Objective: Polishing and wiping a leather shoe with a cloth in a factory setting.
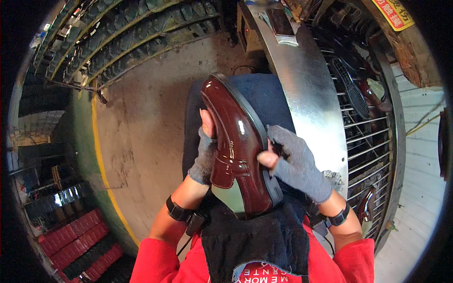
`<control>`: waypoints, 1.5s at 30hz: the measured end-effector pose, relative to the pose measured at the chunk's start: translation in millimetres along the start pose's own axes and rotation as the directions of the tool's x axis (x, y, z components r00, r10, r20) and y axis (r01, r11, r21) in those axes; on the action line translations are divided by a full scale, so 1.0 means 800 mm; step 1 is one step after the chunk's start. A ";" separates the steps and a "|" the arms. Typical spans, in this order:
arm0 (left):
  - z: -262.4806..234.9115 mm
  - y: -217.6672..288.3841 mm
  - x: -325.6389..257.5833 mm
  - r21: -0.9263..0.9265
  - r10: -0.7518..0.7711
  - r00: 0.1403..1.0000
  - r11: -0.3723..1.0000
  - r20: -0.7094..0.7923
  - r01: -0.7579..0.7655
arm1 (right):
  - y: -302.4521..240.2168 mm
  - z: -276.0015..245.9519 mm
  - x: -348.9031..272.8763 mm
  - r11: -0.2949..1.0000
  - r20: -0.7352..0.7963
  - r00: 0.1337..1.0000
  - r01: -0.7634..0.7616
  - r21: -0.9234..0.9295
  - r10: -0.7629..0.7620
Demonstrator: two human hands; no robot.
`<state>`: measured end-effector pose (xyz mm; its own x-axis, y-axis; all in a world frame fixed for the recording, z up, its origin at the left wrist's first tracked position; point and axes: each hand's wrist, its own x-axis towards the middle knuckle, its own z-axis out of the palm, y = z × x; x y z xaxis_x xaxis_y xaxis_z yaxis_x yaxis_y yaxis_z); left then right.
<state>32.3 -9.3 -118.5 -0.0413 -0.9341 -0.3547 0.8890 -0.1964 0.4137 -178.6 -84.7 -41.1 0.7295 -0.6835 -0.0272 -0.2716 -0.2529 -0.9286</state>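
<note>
A glossy dark burgundy loafer (238,137) lies on its side above my lap, toe pointing away from me and black sole edge to the right. A pale green last (229,198) shows in its opening near the heel. My left hand (205,151), in a grey fingerless glove, grips the upper from the left, its other fingers hidden beneath. On the sole side my right hand (295,160), gloved likewise, is closed on the shoe's edge with the thumb near the waist of the sole. Whether anything small sits in its curled fingers I cannot make out.
Right of my lap runs a shiny metal ledge (314,108) with a dark block (281,23) at its far end. Beyond it, a barred rack (368,155) carries several shoes. Shelves of dark shoe lasts (137,42) stand far left; red stacked pieces (71,231) lie near left.
</note>
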 end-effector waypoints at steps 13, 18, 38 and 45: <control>0.019 0.014 -0.027 0.045 0.153 0.988 0.987 0.021 -0.154 | -0.004 -0.004 -0.011 0.808 0.199 0.935 0.354 -0.472 -0.293; 0.031 0.019 -0.030 0.233 0.225 0.970 0.952 -0.089 -0.200 | 0.026 0.014 -0.045 0.909 0.202 0.970 0.205 -0.362 -0.138; 0.095 0.002 -0.070 0.835 0.592 0.805 0.450 -0.013 -0.317 | -0.073 -0.012 0.050 0.958 -0.158 0.979 0.162 0.238 -0.127; 0.109 0.067 -0.028 0.782 0.544 0.770 0.296 0.334 -0.548 | 0.025 0.029 0.001 0.166 0.263 0.932 -0.309 0.936 0.251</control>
<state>40.9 -24.6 -15.2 0.2998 -0.9254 0.2320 -0.0709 0.2209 0.9727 -169.0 -74.0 -68.1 0.7763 -0.5202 -0.3561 0.3171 0.8104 -0.4927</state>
